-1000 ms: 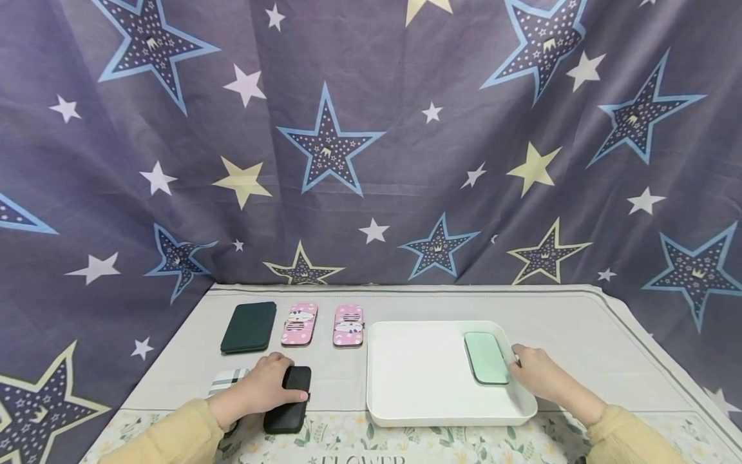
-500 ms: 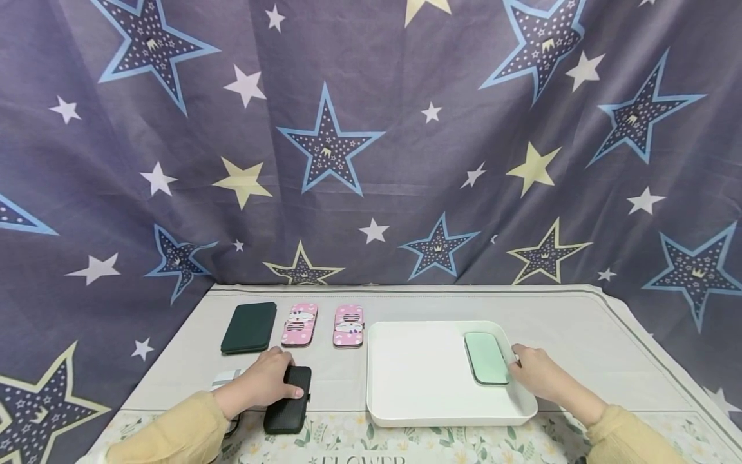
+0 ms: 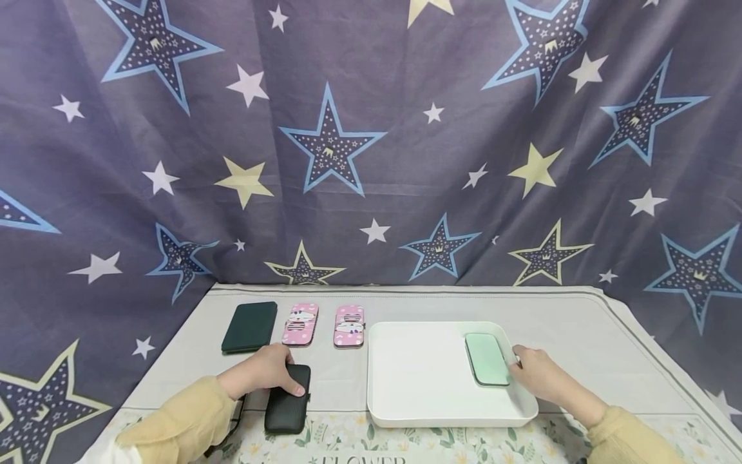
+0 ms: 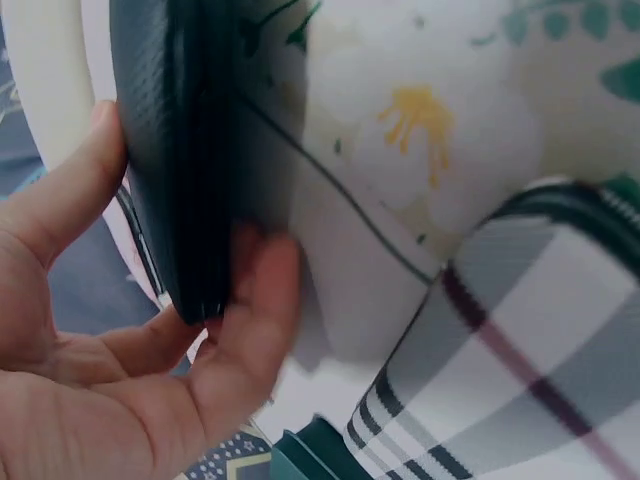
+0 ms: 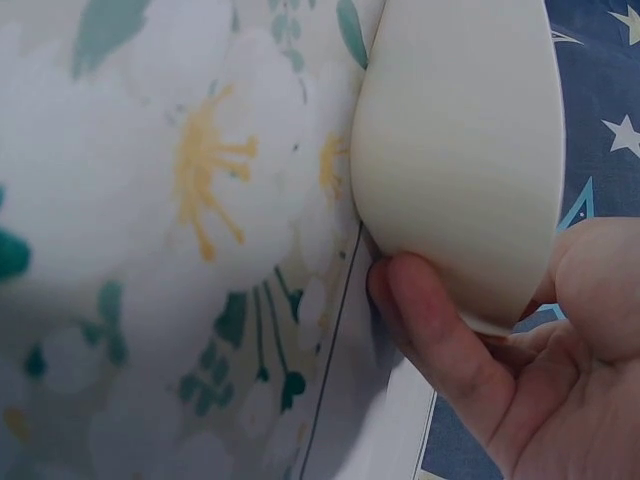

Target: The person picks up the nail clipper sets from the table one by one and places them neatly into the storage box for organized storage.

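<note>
Lowest in the head view, left of centre, lies the black textured case (image 3: 286,412), its near end over the floral tablecloth (image 3: 342,441); we cannot tell whether it rests or is lifted. Our left hand (image 3: 269,369) grips only its far half, thumb along the right edge and fingers opposite, so we judge the near end could droop or swing, and the case could twist free. Right of centre, our right hand (image 3: 537,372) pinches the right wall of the white tray (image 3: 423,419); too hard a pull might tip it and slide the mint case (image 3: 487,359) inside. Farther up, the left pink kitten-print case (image 3: 300,324) sits near our left knuckles, where a careless upward reach could knock it. The black case's long axis runs bottom to top, its upper end leaning slightly right, with a small clasp-like tab facing right.
</note>
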`<action>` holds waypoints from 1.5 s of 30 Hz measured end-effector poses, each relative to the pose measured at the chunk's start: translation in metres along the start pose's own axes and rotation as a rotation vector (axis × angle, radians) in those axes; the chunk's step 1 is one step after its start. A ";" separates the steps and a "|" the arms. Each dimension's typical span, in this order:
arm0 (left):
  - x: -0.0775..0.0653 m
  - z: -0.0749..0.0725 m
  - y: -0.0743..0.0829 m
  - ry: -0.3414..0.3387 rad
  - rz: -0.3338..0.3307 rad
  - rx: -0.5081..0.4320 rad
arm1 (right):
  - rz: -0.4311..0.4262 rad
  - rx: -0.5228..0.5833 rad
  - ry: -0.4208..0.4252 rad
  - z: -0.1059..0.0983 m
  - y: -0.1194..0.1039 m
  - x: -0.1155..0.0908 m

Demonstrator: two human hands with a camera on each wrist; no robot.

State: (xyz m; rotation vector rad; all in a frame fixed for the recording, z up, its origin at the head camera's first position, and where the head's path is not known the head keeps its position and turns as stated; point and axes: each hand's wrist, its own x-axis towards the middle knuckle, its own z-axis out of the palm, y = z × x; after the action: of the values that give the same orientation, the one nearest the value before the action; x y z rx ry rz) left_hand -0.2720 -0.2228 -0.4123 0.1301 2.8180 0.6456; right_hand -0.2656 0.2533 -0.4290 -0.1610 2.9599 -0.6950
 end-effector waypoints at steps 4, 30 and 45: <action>0.003 -0.006 -0.003 -0.074 -0.013 -0.111 | 0.005 0.007 -0.001 0.000 0.001 -0.001; 0.009 -0.011 -0.016 -0.257 -0.144 -0.488 | -0.014 0.015 0.006 0.000 0.001 0.000; 0.017 -0.020 -0.003 -0.231 -0.123 -0.690 | -0.025 0.018 0.007 -0.002 -0.001 -0.002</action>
State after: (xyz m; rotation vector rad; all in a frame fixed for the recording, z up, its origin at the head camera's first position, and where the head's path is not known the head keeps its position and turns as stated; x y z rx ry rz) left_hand -0.2941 -0.2315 -0.3999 -0.0897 2.2171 1.4137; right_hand -0.2640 0.2530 -0.4269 -0.1942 2.9622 -0.7268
